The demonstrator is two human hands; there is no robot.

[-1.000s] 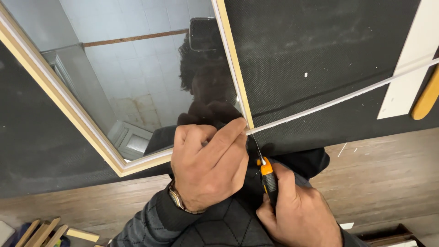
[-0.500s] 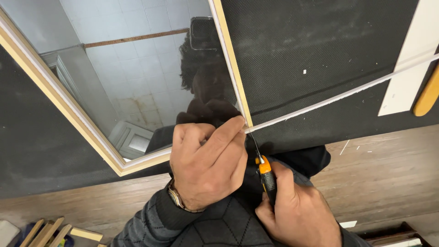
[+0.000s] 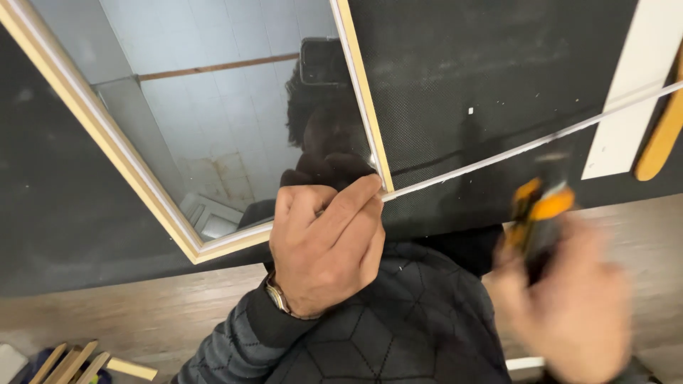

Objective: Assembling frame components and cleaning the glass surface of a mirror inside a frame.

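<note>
A wide black mesh-textured mat (image 3: 498, 78) covers the work surface and fills most of the view. On it lies a large rectangular mirror in a pale wooden frame (image 3: 107, 153), set at a slant, its glass reflecting a tiled ceiling and the dark outline of the person looking down. Below the mat runs a brown wood-grain floor (image 3: 128, 320). The person's dark quilted jacket (image 3: 398, 327) fills the lower middle.

The left hand (image 3: 324, 242), with a wristwatch (image 3: 279, 297) at the wrist, rests on the mirror's lower right corner. Its fingers are curled and the forefinger lies pressed along the corner, where it meets the end of a long thin white strip (image 3: 526, 146). That strip runs from the corner up and to the right across the mat, passing over a flat white board (image 3: 633, 99) at the right edge, with a tan wooden piece (image 3: 665, 128) just beside the board.

The right hand (image 3: 569, 313), badly blurred, is closed around an orange and black utility knife (image 3: 537, 213), held well apart from the corner, to the right. Its blade cannot be made out.

A few short light wooden offcuts (image 3: 78, 359) lie on the floor at lower left.
</note>
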